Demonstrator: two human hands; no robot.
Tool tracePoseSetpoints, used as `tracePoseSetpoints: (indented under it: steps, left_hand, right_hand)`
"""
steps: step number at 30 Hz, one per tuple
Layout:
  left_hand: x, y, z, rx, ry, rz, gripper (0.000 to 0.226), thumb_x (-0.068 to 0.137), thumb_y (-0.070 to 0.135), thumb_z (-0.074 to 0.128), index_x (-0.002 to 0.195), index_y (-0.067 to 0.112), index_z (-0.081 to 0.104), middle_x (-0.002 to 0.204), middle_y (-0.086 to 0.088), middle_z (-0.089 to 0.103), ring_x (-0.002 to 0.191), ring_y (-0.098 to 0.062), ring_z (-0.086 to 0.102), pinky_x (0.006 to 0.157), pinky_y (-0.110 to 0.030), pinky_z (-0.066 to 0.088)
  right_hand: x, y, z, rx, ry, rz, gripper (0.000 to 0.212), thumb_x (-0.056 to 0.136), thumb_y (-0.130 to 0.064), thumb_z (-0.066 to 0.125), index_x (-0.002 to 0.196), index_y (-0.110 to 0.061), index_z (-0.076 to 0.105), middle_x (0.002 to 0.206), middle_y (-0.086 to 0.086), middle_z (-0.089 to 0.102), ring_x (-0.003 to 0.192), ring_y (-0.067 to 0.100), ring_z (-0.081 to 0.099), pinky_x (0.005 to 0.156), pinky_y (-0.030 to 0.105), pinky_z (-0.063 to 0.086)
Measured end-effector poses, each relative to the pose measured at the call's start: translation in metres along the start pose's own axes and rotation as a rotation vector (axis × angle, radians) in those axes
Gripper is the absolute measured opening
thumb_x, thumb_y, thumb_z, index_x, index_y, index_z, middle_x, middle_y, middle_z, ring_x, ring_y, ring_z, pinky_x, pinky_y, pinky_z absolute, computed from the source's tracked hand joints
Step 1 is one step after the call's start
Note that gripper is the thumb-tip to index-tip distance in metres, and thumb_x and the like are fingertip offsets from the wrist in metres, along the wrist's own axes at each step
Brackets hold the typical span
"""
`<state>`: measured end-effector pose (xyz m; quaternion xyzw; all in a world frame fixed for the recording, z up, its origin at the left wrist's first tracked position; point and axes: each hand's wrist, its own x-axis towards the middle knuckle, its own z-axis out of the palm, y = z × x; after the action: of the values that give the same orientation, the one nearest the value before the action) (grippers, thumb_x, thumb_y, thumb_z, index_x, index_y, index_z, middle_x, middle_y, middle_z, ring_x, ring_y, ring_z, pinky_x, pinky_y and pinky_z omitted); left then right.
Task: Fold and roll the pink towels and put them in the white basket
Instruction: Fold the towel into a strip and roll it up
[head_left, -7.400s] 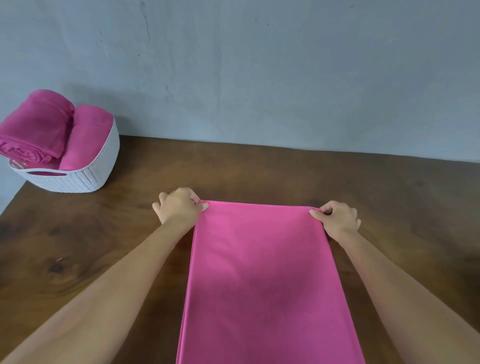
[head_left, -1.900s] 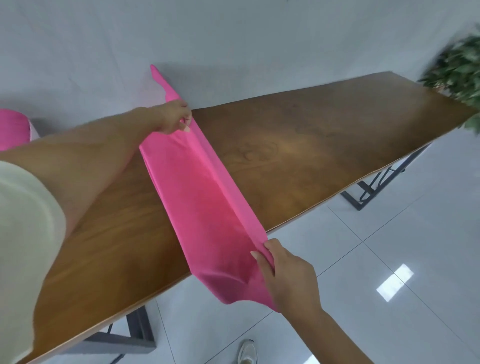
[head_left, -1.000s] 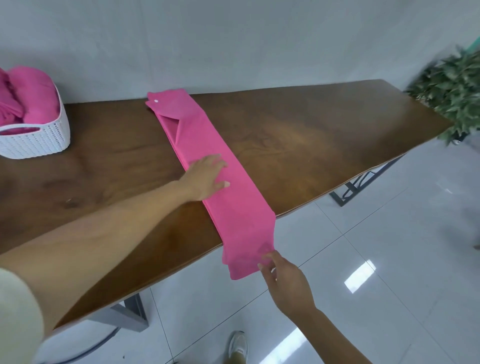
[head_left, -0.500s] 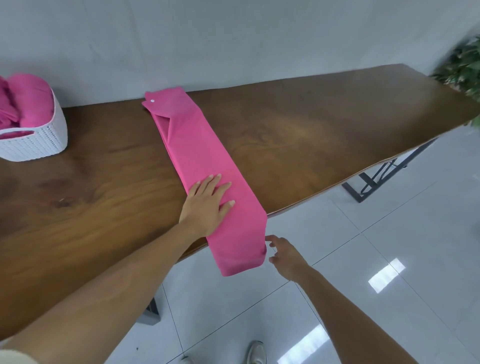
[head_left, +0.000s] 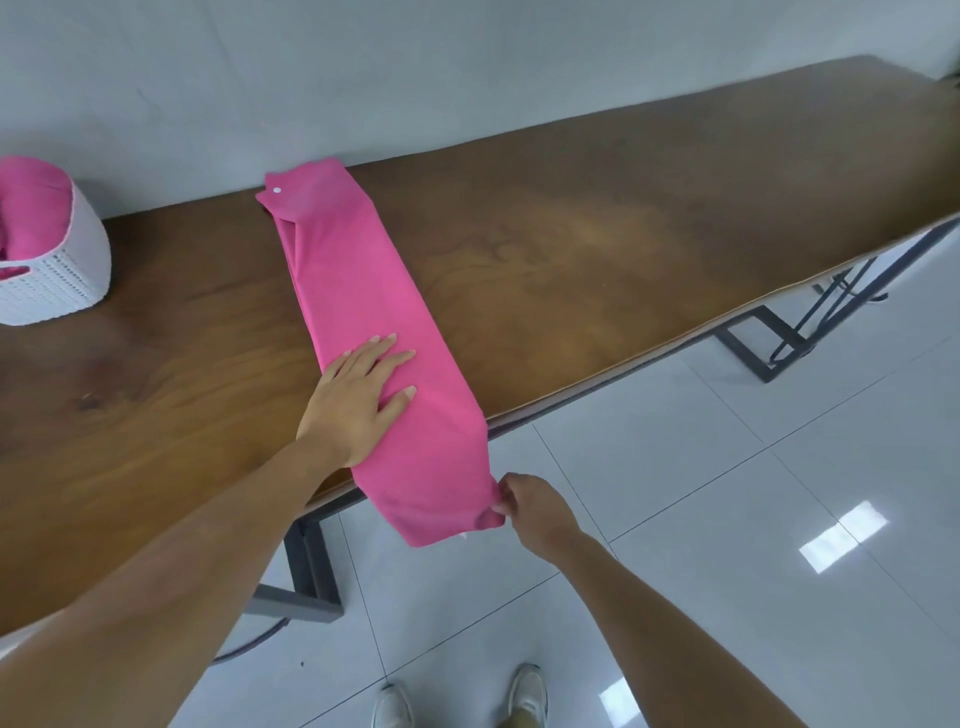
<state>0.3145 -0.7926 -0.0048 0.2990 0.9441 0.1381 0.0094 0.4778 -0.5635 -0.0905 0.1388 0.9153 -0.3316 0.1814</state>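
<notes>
One table is seen. On it are counted one folded towel and one basket; the rolled towels inside cannot be counted. Two hands are counted at the table, the left hand and the right hand, and two shoes below it.

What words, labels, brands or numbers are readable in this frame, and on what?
None readable.
The pink towel carries only a plain white dot at its far end.
A white sliver under its hanging end may be a tag, too small to read.
The white basket shows no label.
</notes>
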Motion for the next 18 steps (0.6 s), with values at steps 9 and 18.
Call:
tracePoseSetpoints:
  steps: [9, 18]
  left_hand:
    - [0.000, -0.002, 0.003, 0.031, -0.023, 0.000, 0.064, 0.101, 0.064, 0.018, 0.158, 0.035, 0.027, 0.167, 0.009, 0.020, 0.156, -0.010, 0.009, 0.127, -0.041, 0.009]
    - [-0.027, 0.018, 0.005, 0.071, -0.041, -0.021, 0.066, 0.101, 0.063, 0.014, 0.160, 0.035, 0.022, 0.168, 0.010, 0.015, 0.156, -0.009, 0.005, 0.128, -0.038, 0.005]
  right_hand:
    - [-0.018, 0.017, 0.008, 0.141, 0.031, -0.008, 0.013, 0.102, -0.026, 0.054, 0.090, -0.020, 0.055, 0.086, -0.009, 0.061, 0.073, 0.005, 0.054, 0.060, 0.019, 0.039]
    - [-0.032, 0.022, -0.050, 0.126, 0.099, -0.215, 0.019, 0.103, -0.034, 0.050, 0.115, -0.026, 0.062, 0.107, -0.015, 0.065, 0.096, 0.001, 0.059, 0.074, 0.011, 0.043]
